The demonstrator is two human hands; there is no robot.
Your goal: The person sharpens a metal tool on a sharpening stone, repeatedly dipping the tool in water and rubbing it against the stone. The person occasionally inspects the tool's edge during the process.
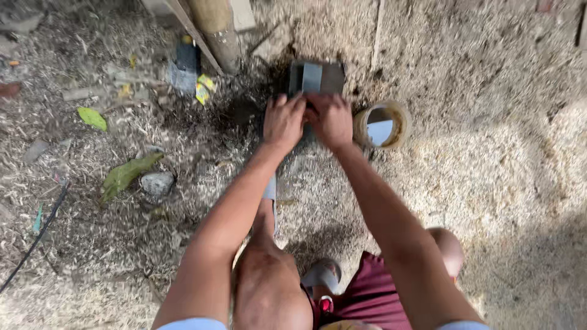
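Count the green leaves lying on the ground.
2. A small bright green leaf lies at far left, and a longer dull green leaf lies below it, beside a grey stone. Both are left of the left hand. More may be buried in the sawdust.

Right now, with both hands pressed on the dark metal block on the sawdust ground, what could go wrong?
1. The left hand and right hand sit close together on the dark metal block; if it slips, fingers may get pinched.
2. The ground is loose sawdust, so the block may tilt or sink.
3. The round tin stands beside the right hand and could be knocked over.
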